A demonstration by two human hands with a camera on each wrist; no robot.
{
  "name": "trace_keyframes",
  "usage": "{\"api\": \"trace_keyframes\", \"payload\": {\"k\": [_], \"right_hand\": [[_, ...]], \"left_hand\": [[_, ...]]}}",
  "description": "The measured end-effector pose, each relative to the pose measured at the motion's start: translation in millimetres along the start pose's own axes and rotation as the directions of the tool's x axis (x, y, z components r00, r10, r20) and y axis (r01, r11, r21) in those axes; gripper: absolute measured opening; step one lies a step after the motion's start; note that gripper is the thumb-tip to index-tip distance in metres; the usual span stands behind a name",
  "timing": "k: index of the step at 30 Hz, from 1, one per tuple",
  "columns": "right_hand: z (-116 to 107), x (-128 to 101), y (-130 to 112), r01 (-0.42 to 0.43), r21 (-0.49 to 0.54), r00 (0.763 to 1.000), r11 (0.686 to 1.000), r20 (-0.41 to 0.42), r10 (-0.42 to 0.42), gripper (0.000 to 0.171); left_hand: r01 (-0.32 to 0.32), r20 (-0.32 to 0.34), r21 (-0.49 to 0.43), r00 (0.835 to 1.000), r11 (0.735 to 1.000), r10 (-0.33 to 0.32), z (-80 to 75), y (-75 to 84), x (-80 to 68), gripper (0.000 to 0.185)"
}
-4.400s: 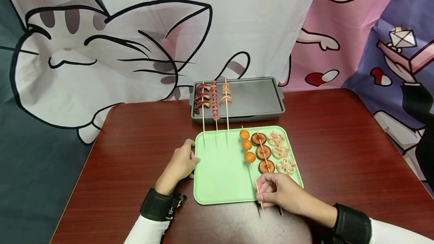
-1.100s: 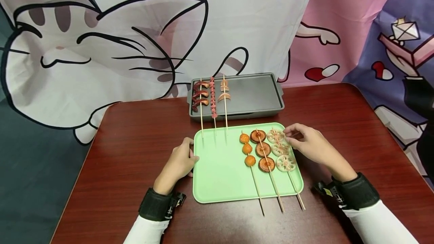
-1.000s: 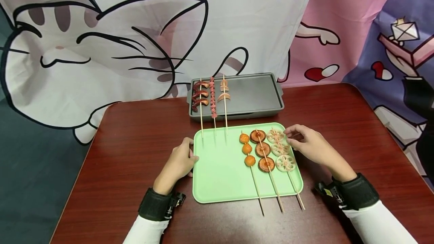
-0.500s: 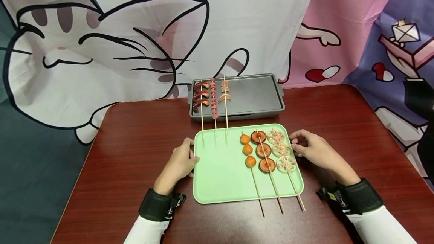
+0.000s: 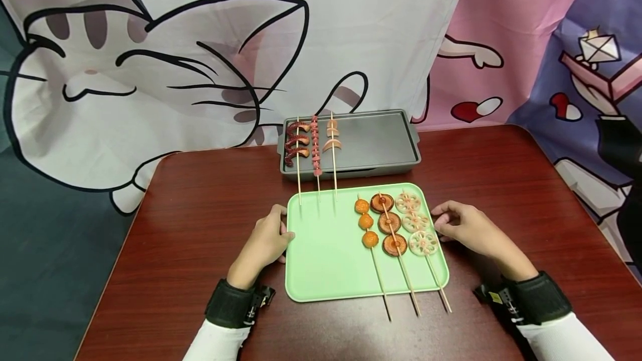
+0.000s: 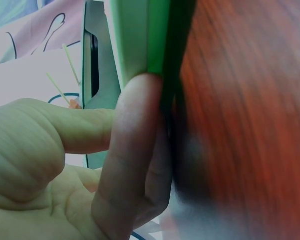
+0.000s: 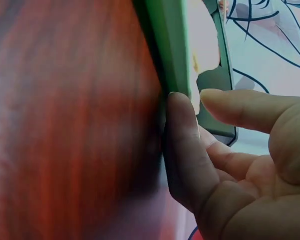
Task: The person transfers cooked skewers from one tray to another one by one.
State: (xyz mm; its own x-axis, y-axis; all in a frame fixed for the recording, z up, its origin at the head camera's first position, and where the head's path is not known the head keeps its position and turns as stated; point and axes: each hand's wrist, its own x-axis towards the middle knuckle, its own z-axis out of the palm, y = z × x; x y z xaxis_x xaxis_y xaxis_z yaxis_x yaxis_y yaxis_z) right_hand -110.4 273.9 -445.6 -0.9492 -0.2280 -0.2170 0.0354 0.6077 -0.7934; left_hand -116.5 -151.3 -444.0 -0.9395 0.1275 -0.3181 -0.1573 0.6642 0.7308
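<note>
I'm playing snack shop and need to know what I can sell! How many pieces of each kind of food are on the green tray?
Orange balls: 3
Brown mushroom-like rounds: 3
Pale lotus-root-like slices: 3
Total on the green tray: 9 pieces

Studio-like indoor corner — cartoon-print cloth (image 5: 381, 32) behind a wood-grained table (image 5: 200, 199).

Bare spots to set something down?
Green tray: lower left, between left hand and orange-ball skewer. Grey pan: right of the pale-slice skewer. Table: right of the right hand. Crowded: tray's right, pan's left; three skewers each.
</note>
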Motion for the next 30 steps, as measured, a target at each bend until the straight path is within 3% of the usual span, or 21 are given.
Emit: {"api": "trace_keyframes", "payload": {"k": [8,16,23,30], "right_hand": [[1.9,-1.8,1.0,-0.035,0.008,0.999,0.999,0.005,0.035,0.024],[5.2,-0.4,-0.8,-0.055,-0.081,0.997,0.995,-0.054,0.05,0.018],[8.2,1.1,-2.3,-0.067,-0.046,0.997,0.997,-0.052,0.064,0.015],[7.2,0.0,-2.7,-0.079,-0.075,0.996,0.994,-0.043,0.076,0.015]], "left_hand": [[0.0,-0.001,0.008,1.0,1.0,0.0,1.6,-0.1,-0.1,0.052],[0.012,-0.01,0.021,1.0,1.0,-0.012,-0.3,1.4,-1.2,0.054],[0.012,-0.01,0.04,1.0,0.999,-0.011,-4.7,3.8,-4.2,0.054],[-0.007,-0.004,0.063,1.0,0.998,0.008,-7.8,6.7,-8.2,0.048]]}}
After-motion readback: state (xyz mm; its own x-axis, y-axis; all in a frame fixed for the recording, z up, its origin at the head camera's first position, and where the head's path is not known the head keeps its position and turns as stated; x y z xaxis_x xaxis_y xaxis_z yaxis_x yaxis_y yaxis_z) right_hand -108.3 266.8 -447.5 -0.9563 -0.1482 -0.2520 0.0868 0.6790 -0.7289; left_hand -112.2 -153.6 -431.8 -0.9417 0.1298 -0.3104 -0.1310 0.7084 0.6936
